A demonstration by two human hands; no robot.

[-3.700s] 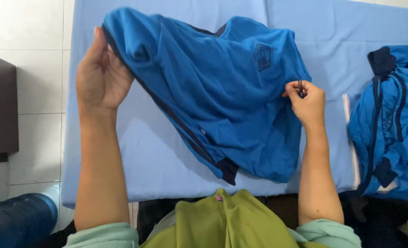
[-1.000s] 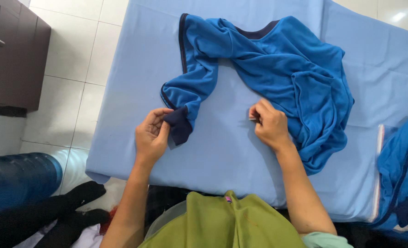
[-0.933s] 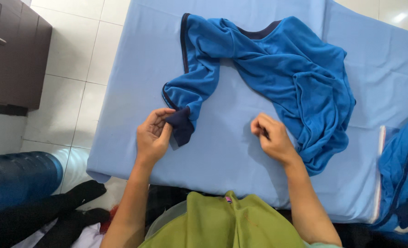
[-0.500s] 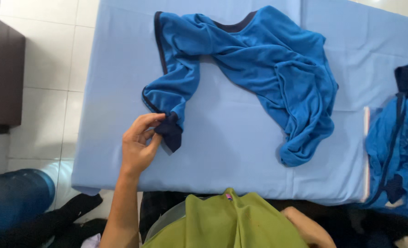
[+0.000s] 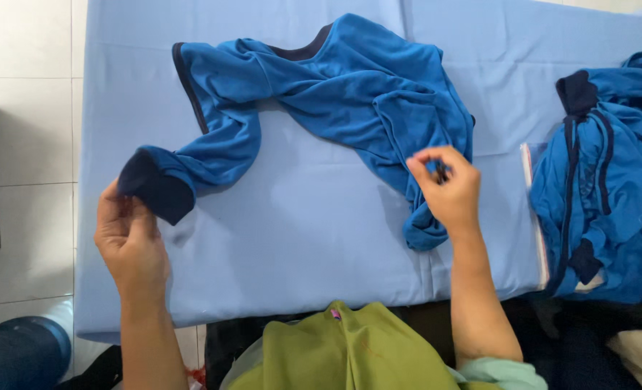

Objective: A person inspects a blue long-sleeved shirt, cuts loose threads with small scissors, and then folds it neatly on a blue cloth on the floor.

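Blue long-sleeved jersey (image 5: 350, 94) lies crumpled across the upper middle of the light-blue covered table (image 5: 299, 238). My left hand (image 5: 129, 242), lower left, pinches its dark navy sleeve cuff (image 5: 154, 191); my right hand (image 5: 447, 188), centre right, has fingers closed on the jersey's lower edge. A pile of blue garments (image 5: 602, 173) sits at the right edge, partly on a clear plastic bag (image 5: 534, 209).

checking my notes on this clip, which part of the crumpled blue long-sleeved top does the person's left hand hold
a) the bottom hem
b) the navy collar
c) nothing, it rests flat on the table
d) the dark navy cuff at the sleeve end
d: the left hand pinches the dark navy cuff at the sleeve end of the crumpled blue long-sleeved top, far from the collar.
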